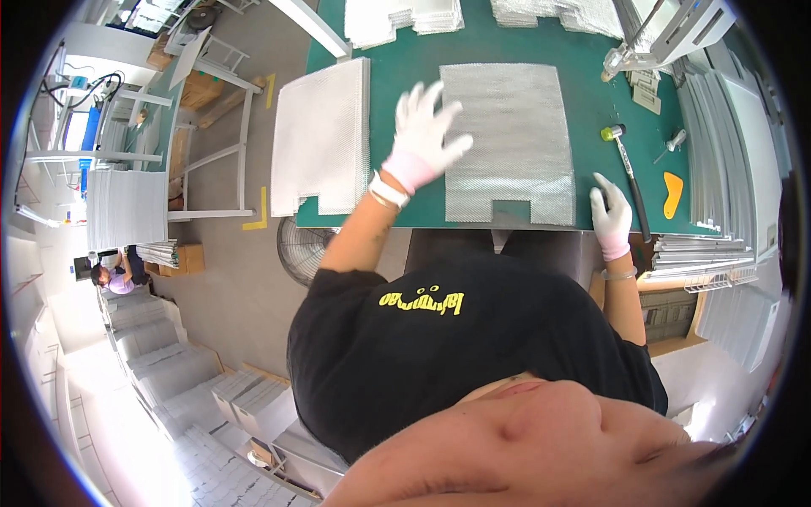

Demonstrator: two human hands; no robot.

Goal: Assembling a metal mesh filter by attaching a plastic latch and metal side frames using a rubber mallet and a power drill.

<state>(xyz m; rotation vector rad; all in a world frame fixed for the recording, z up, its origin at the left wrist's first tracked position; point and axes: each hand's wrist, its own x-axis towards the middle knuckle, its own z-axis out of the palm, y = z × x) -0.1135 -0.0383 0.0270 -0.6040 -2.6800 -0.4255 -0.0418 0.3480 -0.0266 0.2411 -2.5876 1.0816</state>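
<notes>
In a white glove with a pink cuff, my left hand [425, 135] is spread wide at the left edge of a grey mesh sheet [511, 127], its fingertips near or over that edge. The sheet lies flat and has a rectangular notch in its near side. Left of my hand is a stack of pale mesh sheets [323, 135]. Gloved too, my right hand [611, 218] is by the table's near edge, just right of the sheet, with its fingers apart, slightly bent and holding nothing visible. A hammer [630, 173] with a yellow-green and black head lies close to it.
The green table [405, 51] carries more mesh stacks [404, 19] at the back. A yellow curved piece [672, 195] and a small metal tool [673, 144] lie at the right. A metal arm [667, 51] juts over the far right. A floor fan [302, 251] stands below left.
</notes>
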